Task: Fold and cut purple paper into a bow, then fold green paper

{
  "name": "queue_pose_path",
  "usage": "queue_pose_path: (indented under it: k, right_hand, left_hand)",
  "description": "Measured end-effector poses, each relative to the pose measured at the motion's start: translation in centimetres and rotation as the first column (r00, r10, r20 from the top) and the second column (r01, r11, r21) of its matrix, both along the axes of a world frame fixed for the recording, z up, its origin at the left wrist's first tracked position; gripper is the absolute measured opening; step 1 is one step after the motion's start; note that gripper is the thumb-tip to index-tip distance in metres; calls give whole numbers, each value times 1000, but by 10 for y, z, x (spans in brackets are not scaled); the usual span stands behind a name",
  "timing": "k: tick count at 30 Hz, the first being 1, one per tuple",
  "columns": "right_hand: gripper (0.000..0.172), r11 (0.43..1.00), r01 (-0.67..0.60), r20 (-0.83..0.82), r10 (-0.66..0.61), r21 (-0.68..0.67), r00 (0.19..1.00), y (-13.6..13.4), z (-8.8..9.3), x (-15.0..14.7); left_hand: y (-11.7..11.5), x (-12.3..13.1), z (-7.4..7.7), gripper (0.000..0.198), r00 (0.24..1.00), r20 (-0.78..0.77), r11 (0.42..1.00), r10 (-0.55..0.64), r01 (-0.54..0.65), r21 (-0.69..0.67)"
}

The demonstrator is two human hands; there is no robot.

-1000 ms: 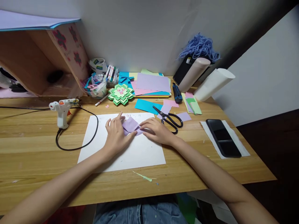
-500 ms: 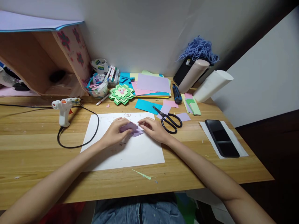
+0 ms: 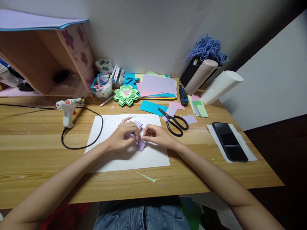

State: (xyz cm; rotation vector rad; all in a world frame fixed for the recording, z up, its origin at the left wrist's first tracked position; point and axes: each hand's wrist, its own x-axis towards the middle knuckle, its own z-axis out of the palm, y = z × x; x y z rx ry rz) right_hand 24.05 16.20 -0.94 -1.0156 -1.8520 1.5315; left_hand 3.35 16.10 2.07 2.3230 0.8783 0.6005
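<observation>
Over a white sheet of paper (image 3: 115,163), both my hands grip a folded piece of purple paper (image 3: 141,146). My left hand (image 3: 126,134) pinches it from the left, its index finger and thumb curled in. From the right, my right hand (image 3: 155,135) pinches its edge with thumb and fingertips together. Parts of the purple paper show above and below the fingers; its middle is hidden by them. Just right of my right hand, black-handled scissors (image 3: 174,122) lie with their blades pointing up and left.
A white glue gun (image 3: 68,111) stands at left with its cord looping onto the sheet. Behind are a green layered paper flower (image 3: 126,95), stacked coloured paper (image 3: 158,84) and a blue cutter (image 3: 183,95). At right lies a phone (image 3: 229,141). Thin green scraps (image 3: 146,176) lie near the front edge.
The purple paper has been turned, with one pointed end now facing down toward me. My fingers have closed in on it from both sides. The whole view has shifted slightly.
</observation>
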Motion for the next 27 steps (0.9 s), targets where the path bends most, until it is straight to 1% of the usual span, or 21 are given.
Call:
queue_pose_path:
  k: [4, 6, 8, 10, 12, 13, 14, 16, 18, 20, 22, 24, 25, 27]
  right_hand:
    - [15, 995, -26, -77, 19, -98, 997, -4, -2, -4]
    - [12, 995, -29, -80, 21, -96, 997, -6, -3, -6]
    - [9, 997, -13, -45, 10, -70, 999, -9, -4, -7]
    - [10, 999, -7, 3, 7, -49, 1000, -11, -5, -8]
    - [12, 1000, -19, 44, 20, -19, 999, -13, -5, -7]
    - [13, 999, -31, 61, 30, 8, 998, -14, -5, -7]
    - [14, 998, -41, 75, 37, 51, 996, -14, -5, -7]
    - [16, 983, -70, 103, 53, 169, 993, -15, -5, -8]
    - [16, 947, -108, 133, 70, 304, 989, -15, -6, -9]
    - [16, 880, -161, 165, 96, 447, 982, -13, -8, -11]
    - [17, 781, -238, 217, 134, 577, 967, -11, -9, -12]
    - [20, 654, -337, 310, 162, 677, 937, -7, -9, -13]
    - [21, 579, -393, 366, 168, 715, 915, -5, -9, -14]
    - [23, 406, -496, 466, 177, 768, 867, 1, -5, -16]
  left_hand:
    - [-1, 4, -1, 23, 998, -7, 995, 69, -69, 68]
    - [-1, 7, -2, 25, 995, -7, 989, 104, -102, 110]
    - [-2, 7, -3, 26, 987, 8, 976, 158, -158, 153]
    - [-3, 4, -3, 31, 961, -5, 950, 276, -273, 151]
    - [-5, -4, -3, 31, 915, -73, 918, 396, -392, 64]
    - [-6, -9, -3, 27, 898, -125, 905, 421, -425, -8]
    - [-8, -14, -4, 22, 893, -173, 896, 416, -434, -89]
    - [-12, -22, -8, 22, 903, -229, 882, 363, -412, -229]
    - [-16, -26, -12, 21, 906, -244, 862, 346, -410, -299]
    - [-18, -26, -15, 17, 899, -248, 856, 361, -425, -295]
    - [-19, -24, -16, 13, 895, -250, 868, 370, -429, -251]
    - [-19, -23, -16, 12, 897, -246, 884, 367, -419, -209]
    - [-18, -23, -15, 11, 899, -243, 890, 364, -412, -194]
    - [-17, -25, -16, 11, 903, -234, 901, 359, -401, -166]
